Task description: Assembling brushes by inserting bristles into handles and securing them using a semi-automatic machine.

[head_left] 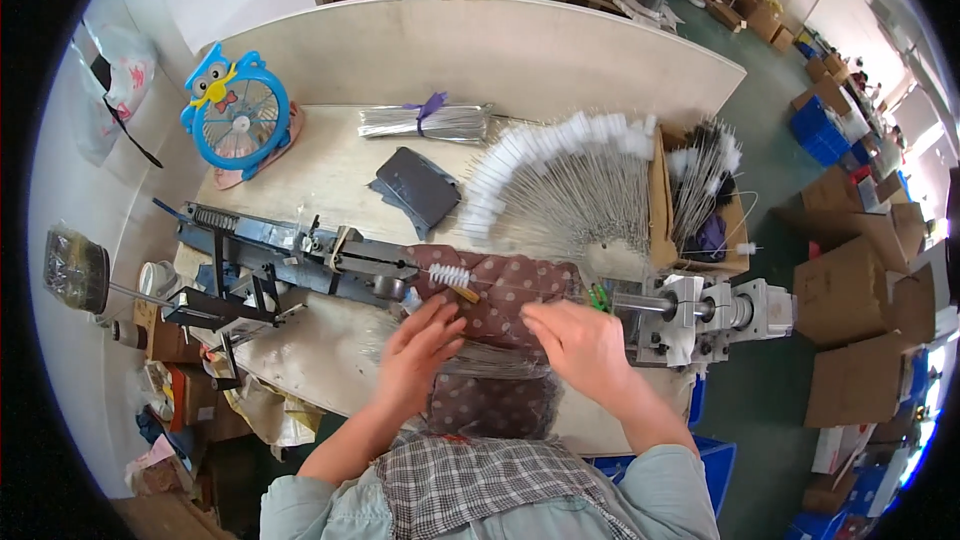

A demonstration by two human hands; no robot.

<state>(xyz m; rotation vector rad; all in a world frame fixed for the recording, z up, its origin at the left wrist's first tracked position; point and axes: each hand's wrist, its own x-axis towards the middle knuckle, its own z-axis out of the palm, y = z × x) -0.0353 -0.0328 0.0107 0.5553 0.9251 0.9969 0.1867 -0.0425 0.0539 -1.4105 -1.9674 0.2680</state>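
A small wire brush with white bristles (449,275) is stretched level over a brown polka-dot cloth (515,320). Its thin wire runs right toward a metal spindle (642,304). My left hand (425,348) is just below the bristles, fingers loosely bent and a little apart, with nothing visible in them. Close to its fingertips lies a short yellowish stick (466,293). My right hand (580,340) is closed beside the wire, left of the spindle; whatever its fingers pinch is hidden. Loose wires (500,360) lie across the cloth between my hands.
Finished white-tipped brushes (560,170) fan out behind, beside a cardboard box of brushes (700,200). A tied wire bundle (425,124), dark pads (418,185) and a blue owl-shaped fan (240,120) stand farther back. A metal rail mechanism (300,250) occupies the left.
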